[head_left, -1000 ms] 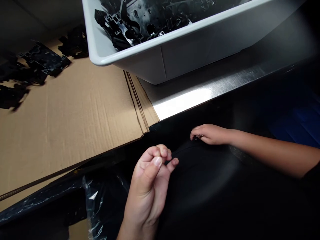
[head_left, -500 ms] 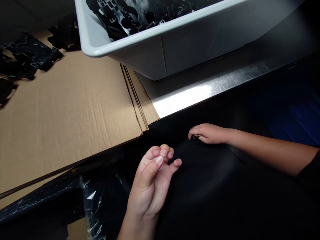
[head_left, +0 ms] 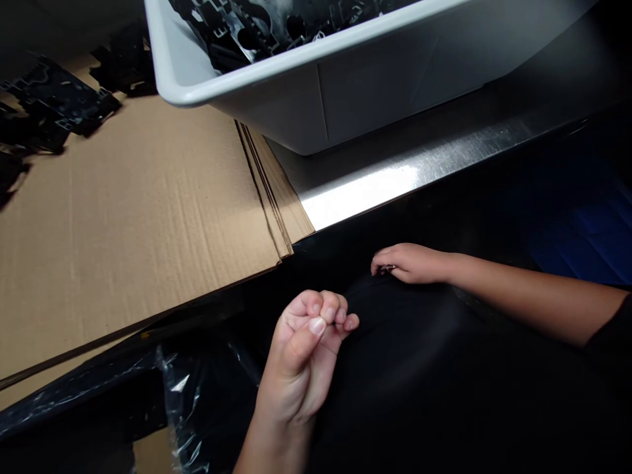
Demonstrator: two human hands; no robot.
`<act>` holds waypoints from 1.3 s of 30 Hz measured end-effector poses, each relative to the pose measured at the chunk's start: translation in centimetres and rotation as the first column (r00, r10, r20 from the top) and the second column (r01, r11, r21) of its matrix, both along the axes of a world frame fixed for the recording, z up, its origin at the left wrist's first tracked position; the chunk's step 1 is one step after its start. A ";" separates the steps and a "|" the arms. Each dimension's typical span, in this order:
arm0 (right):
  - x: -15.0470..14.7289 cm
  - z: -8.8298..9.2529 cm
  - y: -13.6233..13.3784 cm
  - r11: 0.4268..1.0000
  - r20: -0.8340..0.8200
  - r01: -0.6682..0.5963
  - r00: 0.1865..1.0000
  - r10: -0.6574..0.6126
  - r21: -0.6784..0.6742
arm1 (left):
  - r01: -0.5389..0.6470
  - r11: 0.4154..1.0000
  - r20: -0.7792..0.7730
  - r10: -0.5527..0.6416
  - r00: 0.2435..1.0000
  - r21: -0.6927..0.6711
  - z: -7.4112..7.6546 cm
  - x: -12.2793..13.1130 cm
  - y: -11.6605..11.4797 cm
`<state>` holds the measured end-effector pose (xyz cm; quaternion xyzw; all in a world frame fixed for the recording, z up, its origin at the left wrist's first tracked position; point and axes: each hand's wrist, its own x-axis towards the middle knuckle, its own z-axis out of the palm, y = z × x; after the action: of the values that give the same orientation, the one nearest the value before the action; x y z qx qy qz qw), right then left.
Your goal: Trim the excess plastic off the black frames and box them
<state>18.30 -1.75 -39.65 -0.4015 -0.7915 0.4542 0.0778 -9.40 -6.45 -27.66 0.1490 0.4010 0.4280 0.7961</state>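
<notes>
My left hand point(head_left: 309, 355) is raised in front of my dark clothing, palm towards me. Its fingers curl in and the thumb tip presses against them; nothing shows between them. Further right, my right hand point(head_left: 407, 263) rests low against the dark clothing, fingers bent down and closed. A small shiny metal piece point(head_left: 388, 267) peeks out between its thumb and fingers; its kind cannot be made out. Neither hand touches the grey bin point(head_left: 276, 79) above, which holds several black moulded plastic parts point(head_left: 237, 33).
Stacked cardboard sheets point(head_left: 138, 197) cover the left of the metal table point(head_left: 365, 197). More black parts point(head_left: 64, 99) lie on the cardboard's far left. Below the table edge is clear plastic film point(head_left: 180, 395). Something blue point(head_left: 587, 230) shows at right.
The fingers of my left hand have curled in tighter, and the thumb has shifted slightly across them. My right hand stays in place. The view has tilted very slightly.
</notes>
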 end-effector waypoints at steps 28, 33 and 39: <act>0.1 -0.8 -0.2 1.000 0.061 -0.008 0.998 0.009 -0.014 | -0.039 0.997 -0.562 0.070 0.824 0.066 -9.8 -1.3 3.5; 0.3 -1.5 -0.3 0.999 0.065 0.007 0.998 -0.005 -0.039 | 0.031 0.999 -0.785 -0.006 0.619 0.017 -15.4 -2.6 5.1; 0.4 -2.7 -0.4 0.998 0.068 0.047 0.997 -0.044 -0.043 | 0.174 0.985 -0.864 -0.100 0.494 -0.014 -17.4 -3.0 5.9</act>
<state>18.67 -2.11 -42.35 -0.4359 -0.7740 0.4562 0.0525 -12.44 -0.54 -45.10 0.4027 0.7139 0.2474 0.5167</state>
